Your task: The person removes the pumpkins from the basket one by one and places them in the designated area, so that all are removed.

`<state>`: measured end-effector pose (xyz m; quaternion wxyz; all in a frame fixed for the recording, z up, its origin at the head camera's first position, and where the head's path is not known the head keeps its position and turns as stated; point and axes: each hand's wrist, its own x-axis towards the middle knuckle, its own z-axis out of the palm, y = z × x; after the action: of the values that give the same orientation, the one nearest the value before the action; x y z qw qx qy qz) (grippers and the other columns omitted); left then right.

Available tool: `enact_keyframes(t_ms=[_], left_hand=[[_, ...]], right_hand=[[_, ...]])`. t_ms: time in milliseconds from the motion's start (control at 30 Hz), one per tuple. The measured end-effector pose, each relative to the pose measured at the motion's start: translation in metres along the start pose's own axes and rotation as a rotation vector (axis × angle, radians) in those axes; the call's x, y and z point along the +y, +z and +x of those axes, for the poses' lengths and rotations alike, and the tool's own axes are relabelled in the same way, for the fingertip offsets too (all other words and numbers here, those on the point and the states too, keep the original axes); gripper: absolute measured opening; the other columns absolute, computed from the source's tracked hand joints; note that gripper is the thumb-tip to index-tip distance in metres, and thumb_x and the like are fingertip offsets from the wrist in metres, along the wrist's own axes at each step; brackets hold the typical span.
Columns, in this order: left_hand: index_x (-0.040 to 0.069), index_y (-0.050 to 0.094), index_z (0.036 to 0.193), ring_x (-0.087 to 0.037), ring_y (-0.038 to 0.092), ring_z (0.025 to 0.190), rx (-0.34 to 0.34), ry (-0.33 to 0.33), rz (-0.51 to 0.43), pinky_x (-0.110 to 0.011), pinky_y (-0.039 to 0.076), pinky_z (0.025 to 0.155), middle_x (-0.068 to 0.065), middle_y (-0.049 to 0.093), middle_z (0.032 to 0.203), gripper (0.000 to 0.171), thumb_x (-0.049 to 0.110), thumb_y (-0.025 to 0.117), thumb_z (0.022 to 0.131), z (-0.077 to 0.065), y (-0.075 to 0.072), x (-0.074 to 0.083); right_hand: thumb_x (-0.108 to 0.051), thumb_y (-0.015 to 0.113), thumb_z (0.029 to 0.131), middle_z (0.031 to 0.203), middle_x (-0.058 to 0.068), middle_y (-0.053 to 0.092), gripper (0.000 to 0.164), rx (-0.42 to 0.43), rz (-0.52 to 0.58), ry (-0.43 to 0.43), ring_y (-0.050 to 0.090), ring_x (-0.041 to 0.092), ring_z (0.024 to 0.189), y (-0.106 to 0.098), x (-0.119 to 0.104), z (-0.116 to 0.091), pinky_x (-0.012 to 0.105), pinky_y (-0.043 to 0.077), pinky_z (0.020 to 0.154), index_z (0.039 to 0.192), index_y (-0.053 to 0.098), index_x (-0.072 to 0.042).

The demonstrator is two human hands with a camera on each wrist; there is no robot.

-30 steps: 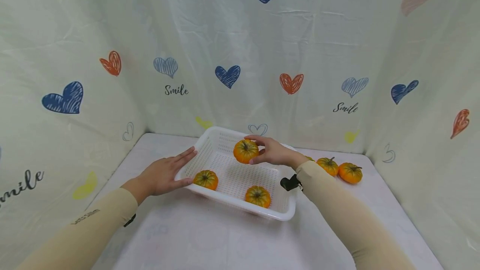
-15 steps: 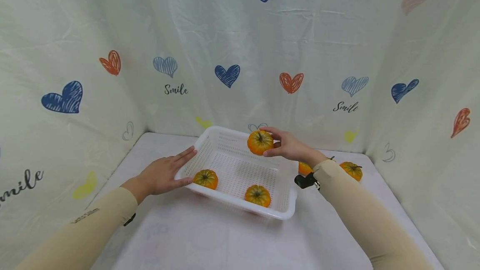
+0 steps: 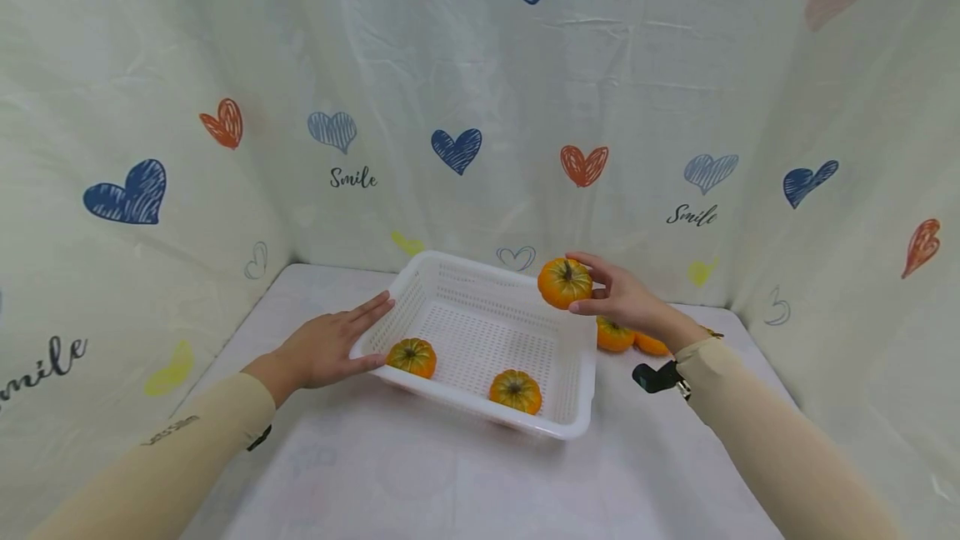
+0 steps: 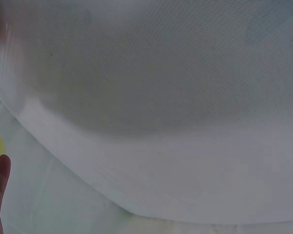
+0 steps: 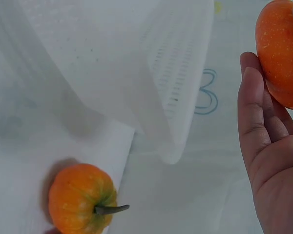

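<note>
My right hand [image 3: 633, 298] pinches a small orange pumpkin [image 3: 564, 283] between thumb and fingers, raised at the far right corner of a white perforated plastic basket [image 3: 457, 332]. In the right wrist view, that held pumpkin [image 5: 282, 53] shows at the right edge, against the fingers. On the basket's left end, my left hand [image 3: 326, 352] rests with straight fingers along the rim and the thumb near the front corner. Inside the basket, one pumpkin [image 3: 412, 358] sits at the left and another pumpkin [image 3: 516, 392] at the front right.
Right of the basket, a pumpkin [image 3: 615, 334] and a partly covered pumpkin [image 3: 651, 345] sit on the white-covered table [image 3: 390, 473]; my right forearm hides what lies behind it. A white curtain [image 3: 517, 82] printed with hearts stands round the table's back and sides.
My right hand has carried the pumpkin up and rightward, from over the basket's middle to its far right corner. The left hand, basket and two pumpkins inside have stayed put.
</note>
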<state>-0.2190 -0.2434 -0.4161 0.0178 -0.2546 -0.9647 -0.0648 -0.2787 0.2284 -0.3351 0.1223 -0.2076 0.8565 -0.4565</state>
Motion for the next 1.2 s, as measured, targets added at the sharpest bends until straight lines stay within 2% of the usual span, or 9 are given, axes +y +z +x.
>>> enact_keyframes(t_ms=[200,433,600,767,1000,1200], left_hand=[[0.022,0.018,0.161,-0.034,0.047,0.134,0.003,-0.003,-0.004,-0.058,0.039,0.105,0.002,0.013,0.167,0.087,0.066,0.051,0.093,-0.001,0.000,0.001],[0.022,0.018,0.161,-0.033,0.047,0.134,0.002,-0.002,0.005,-0.058,0.041,0.104,0.002,0.013,0.167,0.088,0.068,0.050,0.093,-0.001,0.001,0.001],[0.023,0.018,0.161,-0.033,0.047,0.134,0.006,0.001,0.006,-0.058,0.041,0.103,0.002,0.013,0.166,0.088,0.067,0.050,0.093,0.000,0.001,0.001],[0.023,0.018,0.161,-0.033,0.047,0.134,0.005,0.005,0.004,-0.058,0.041,0.103,0.002,0.013,0.167,0.087,0.067,0.049,0.093,0.000,0.001,0.001],[0.022,0.019,0.161,-0.033,0.047,0.134,0.010,0.012,0.002,-0.058,0.041,0.103,0.002,0.013,0.167,0.087,0.066,0.050,0.093,-0.001,0.001,0.000],[0.021,0.019,0.161,-0.033,0.047,0.134,0.009,0.016,0.009,-0.057,0.041,0.103,0.002,0.013,0.167,0.087,0.066,0.050,0.094,-0.001,0.001,-0.001]], right_hand=[[-0.028,0.081,0.085,0.149,0.014,0.043,0.085,0.037,0.020,0.034,0.059,0.038,0.118,-0.009,0.015,-0.016,0.043,0.054,0.091,0.156,0.034,-0.027],[-0.029,0.080,0.086,0.156,0.012,0.034,0.086,0.067,0.022,0.048,0.040,0.042,0.136,-0.013,0.033,-0.036,0.050,0.046,0.100,0.157,0.032,-0.023],[-0.027,0.078,0.089,0.158,0.016,0.029,0.083,0.072,0.046,0.074,0.035,0.047,0.138,-0.014,0.044,-0.047,0.057,0.045,0.098,0.157,0.030,-0.025],[-0.031,0.077,0.089,0.161,0.018,0.023,0.085,0.068,0.073,0.098,0.030,0.049,0.140,-0.014,0.052,-0.058,0.056,0.048,0.095,0.158,0.028,-0.026],[-0.033,0.076,0.089,0.163,0.017,0.016,0.086,0.105,0.010,0.132,0.020,0.052,0.143,-0.016,0.064,-0.075,0.063,0.042,0.097,0.159,0.026,-0.024],[-0.034,0.077,0.087,0.163,0.020,0.016,0.091,0.132,0.009,0.161,0.018,0.053,0.143,-0.016,0.076,-0.085,0.066,0.040,0.096,0.160,0.024,-0.022]])
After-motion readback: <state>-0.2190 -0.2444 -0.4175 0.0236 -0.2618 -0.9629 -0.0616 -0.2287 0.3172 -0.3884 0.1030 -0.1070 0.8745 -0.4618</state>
